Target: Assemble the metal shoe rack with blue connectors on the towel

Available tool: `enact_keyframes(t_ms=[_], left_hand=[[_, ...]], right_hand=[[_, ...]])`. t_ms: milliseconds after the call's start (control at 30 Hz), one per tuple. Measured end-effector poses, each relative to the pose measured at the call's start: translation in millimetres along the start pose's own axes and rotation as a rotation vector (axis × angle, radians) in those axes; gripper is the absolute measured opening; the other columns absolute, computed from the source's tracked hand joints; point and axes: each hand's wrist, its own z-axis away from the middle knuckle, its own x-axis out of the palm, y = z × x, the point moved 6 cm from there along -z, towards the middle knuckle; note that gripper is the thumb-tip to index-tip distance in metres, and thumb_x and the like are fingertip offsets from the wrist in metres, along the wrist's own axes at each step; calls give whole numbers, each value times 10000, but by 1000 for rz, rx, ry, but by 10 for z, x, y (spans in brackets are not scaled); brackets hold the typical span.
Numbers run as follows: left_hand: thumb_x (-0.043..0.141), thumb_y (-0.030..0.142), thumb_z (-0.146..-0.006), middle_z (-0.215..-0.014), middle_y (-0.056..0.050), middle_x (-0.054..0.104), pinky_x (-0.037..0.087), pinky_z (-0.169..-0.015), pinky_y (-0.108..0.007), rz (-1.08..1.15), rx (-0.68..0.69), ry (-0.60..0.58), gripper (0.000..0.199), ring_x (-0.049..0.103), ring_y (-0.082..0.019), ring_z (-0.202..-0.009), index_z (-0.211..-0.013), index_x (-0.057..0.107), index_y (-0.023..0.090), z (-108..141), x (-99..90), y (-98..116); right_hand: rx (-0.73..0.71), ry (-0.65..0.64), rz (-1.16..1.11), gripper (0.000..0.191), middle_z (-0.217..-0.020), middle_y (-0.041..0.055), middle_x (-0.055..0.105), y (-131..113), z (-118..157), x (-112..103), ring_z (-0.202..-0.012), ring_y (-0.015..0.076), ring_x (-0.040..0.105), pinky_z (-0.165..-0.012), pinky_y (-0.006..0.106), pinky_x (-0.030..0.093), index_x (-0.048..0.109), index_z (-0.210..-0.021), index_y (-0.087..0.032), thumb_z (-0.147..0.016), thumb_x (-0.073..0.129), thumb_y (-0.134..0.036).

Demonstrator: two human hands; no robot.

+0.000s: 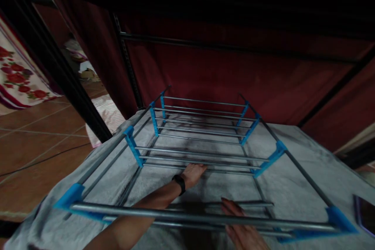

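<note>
A rack of grey metal rods (193, 215) joined by blue plastic brackets (134, 148) lies on a bed. My left hand (191, 174), with a black band on its wrist, reaches over the front rod into the rack. Its fingers close on a lower rod (170, 166) of the nearer crosswise row. Below and to the right, my right hand (244, 232) is at the front rod, fingers stretched and apart. That rod passes across my right hand, partly hiding it. Short rods (254, 203) run beside its fingertips.
Grey cloth (295, 179) covers the bed. A dark phone-like object (365, 213) lies at the right edge. Dark frame posts (84, 105) and a red curtain (219, 74) surround the bed. Tiled floor (38, 140) with a cable (43, 161) shows at left.
</note>
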Motion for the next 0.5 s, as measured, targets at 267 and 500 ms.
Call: enact_keyframes(t_ms=[267,500], left_hand=[[423,90,-892,-1106,-138,745,547,-883,-425,21,-84,-9,322,703,-306,-1051,-1062,683,175,22,-60,0],[441,103,-890,-1097,-157,740,519,-972,-423,53,-185,-33,317,680,-300,-1097,-1073,697,138,70,-122,4]], right_hand=[[-31,46,445,618,-1586,113,392,154,-951,66,-1470,262,347,-1189,475,353,412,-1517,-166,-899,418,-197],[-52,17,552,456,-1297,142,651,123,-1665,184,-1215,279,585,-1085,447,402,640,-1269,-168,-903,377,-97]])
